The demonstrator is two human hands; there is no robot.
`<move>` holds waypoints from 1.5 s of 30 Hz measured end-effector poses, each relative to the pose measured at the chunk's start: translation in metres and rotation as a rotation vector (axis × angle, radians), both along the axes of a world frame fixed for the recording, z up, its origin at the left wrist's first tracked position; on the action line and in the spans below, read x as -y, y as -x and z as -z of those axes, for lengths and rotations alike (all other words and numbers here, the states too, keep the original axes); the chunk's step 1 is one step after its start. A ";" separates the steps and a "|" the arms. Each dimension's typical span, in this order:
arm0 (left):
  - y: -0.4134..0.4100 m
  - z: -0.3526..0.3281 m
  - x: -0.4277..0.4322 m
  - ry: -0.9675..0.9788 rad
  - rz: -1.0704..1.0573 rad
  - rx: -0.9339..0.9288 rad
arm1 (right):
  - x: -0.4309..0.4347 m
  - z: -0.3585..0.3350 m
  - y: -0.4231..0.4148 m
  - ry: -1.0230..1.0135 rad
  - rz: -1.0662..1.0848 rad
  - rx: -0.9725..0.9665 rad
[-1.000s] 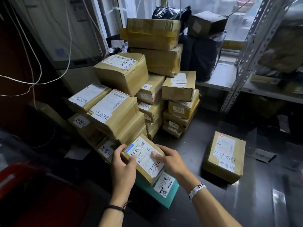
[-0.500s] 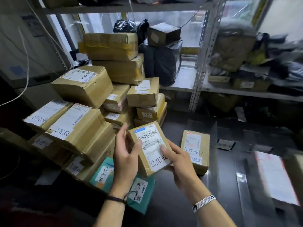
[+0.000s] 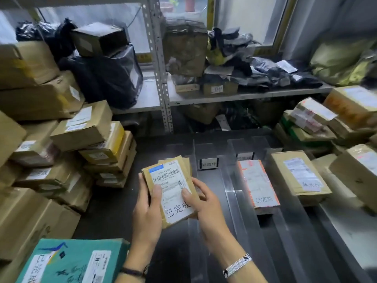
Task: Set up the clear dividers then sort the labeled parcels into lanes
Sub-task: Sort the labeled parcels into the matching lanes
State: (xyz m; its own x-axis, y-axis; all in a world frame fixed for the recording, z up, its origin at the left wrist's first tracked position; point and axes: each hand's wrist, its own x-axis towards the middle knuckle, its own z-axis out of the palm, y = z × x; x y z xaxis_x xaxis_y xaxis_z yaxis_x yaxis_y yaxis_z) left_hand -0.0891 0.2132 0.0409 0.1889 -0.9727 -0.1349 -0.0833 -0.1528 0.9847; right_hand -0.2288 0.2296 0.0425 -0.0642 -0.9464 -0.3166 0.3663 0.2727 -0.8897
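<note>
Cardboard parcel (image 3: 171, 188) marked 已完成, gripped along both long edges by left hand (image 3: 146, 211) and right hand (image 3: 206, 205) above the table (image 3: 114, 211) toward its near edge, long axis roughly parallel to the clear dividers (image 3: 228, 170); matching lane (orange-edged parcel (image 3: 259, 184) lies there) sits rightward, right hand nearer.

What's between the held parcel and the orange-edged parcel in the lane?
Head view: right of the brown cardboard parcel, two clear upright dividers around a parcel-free lane, white sign card at its far end.

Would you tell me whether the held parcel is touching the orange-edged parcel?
Apart. The head view shows a clear divider and bare lane floor between the held parcel and the orange-edged parcel.
</note>
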 end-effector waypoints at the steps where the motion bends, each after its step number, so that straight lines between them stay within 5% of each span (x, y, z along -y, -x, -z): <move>1: 0.008 0.002 0.002 -0.005 0.000 -0.008 | 0.001 0.003 0.006 -0.008 0.007 -0.007; 12: 0.043 0.020 0.022 -0.038 -0.004 -0.058 | 0.013 0.022 0.041 -0.021 -0.024 -0.002; 32: -0.075 0.038 0.048 -0.168 0.164 -0.115 | 0.009 0.034 -0.091 -0.090 0.143 -0.125; 45: 0.082 0.004 0.043 -0.106 0.440 -0.180 | -0.020 -0.003 0.042 -0.065 0.452 -0.265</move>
State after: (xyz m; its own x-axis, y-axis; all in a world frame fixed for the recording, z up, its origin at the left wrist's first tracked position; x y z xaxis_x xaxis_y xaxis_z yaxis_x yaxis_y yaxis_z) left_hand -0.1715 0.1702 0.0370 -0.2727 -0.9341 -0.2302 0.0072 -0.2413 0.9704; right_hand -0.2710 0.2498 0.0457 -0.5478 -0.7843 -0.2913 0.2246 0.1976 -0.9542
